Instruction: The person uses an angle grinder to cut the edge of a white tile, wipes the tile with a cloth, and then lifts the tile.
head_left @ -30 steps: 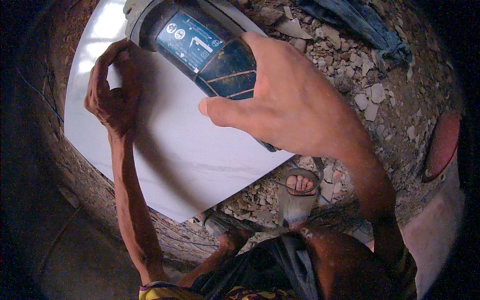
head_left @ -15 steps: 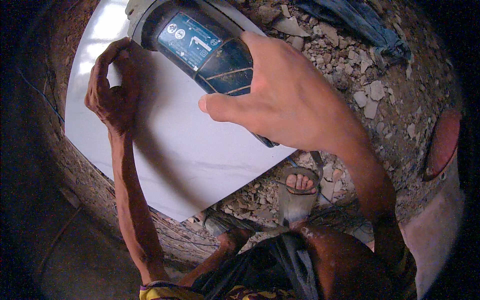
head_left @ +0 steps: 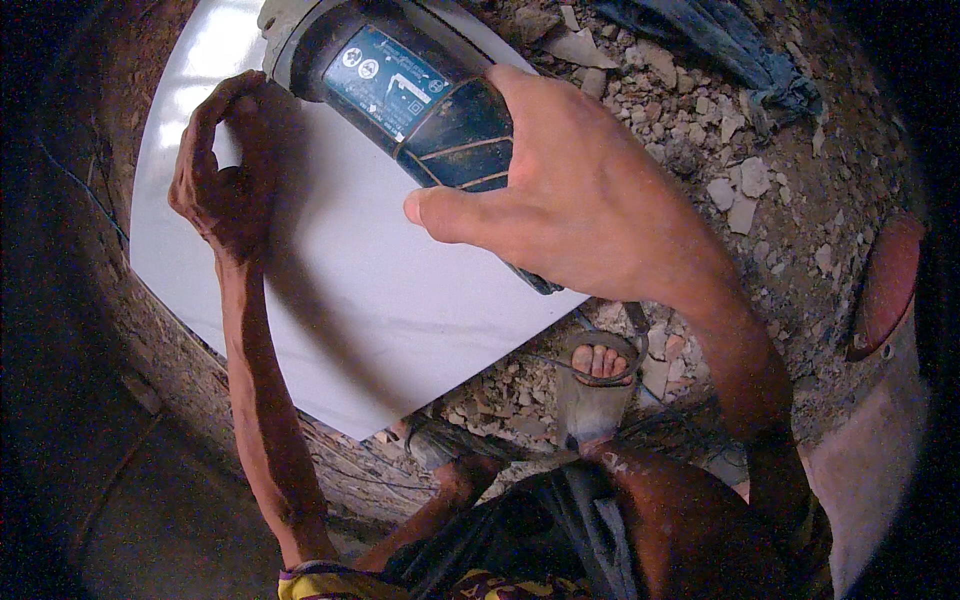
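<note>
A dark blue and black angle grinder is held above a large white tile. My right hand wraps round the rear of its body, thumb along the near side. The grinder's grey head points to the upper left, and its disc is out of sight. My left hand is closed beside the head, thumb and forefinger curled into a ring. Its fingertips meet next to the head, and what they hold, if anything, is hidden. A shadow of the left arm falls across the tile.
Broken rubble covers the ground right of the tile. A blue-grey cloth lies at the upper right. My sandaled foot stands near the tile's lower corner. A reddish round-edged object is at the far right, and a thin cable runs at left.
The grinder and my right hand have shifted very slightly to the right. The left hand has risen slightly at the fingertips; the tile lies as before.
</note>
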`<state>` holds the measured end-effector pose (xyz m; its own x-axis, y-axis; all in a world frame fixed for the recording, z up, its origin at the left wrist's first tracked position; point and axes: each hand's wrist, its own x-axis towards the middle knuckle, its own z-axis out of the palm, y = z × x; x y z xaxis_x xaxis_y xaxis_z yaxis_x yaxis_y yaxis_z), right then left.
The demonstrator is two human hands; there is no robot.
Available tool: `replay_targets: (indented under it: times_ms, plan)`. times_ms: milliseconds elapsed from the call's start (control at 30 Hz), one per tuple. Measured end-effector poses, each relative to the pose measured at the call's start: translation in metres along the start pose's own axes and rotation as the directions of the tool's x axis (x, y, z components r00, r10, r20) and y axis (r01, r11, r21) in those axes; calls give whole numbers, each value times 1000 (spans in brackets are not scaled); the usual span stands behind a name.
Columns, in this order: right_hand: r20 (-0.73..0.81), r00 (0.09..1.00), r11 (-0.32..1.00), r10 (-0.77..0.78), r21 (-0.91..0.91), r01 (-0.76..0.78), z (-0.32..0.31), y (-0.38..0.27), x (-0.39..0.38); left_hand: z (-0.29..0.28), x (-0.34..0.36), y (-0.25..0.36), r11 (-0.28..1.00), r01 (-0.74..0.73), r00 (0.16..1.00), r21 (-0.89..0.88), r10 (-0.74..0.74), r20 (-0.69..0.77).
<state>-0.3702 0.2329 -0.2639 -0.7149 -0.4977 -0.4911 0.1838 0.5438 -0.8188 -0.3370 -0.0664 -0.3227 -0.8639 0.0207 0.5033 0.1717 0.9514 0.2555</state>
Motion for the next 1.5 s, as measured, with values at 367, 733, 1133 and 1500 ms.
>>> replay_targets:
  times_ms: [367, 733, 1133, 1500]
  plan:
    - [-25, 1000, 1000, 1, -11, -2, -1, 1, -9, 3, -1, -2, 999, 11, 1000, -40, -11, -12]
    - [-18, 1000, 996, -7, -93, 5, 1, 5, -15, 0, -1, -3, 1000, 13, 1000, -7, -13, 9]
    - [-60, 997, 997, 45, -67, -49, 6, 8, -26, -2, -2, -6, 998, 27, 1000, 50, -28, 13]
    - [-62, 998, 995, 25, -98, -31, 5, 4, -26, -5, 2, -14, 1000, 3, 1000, -9, -3, 14]
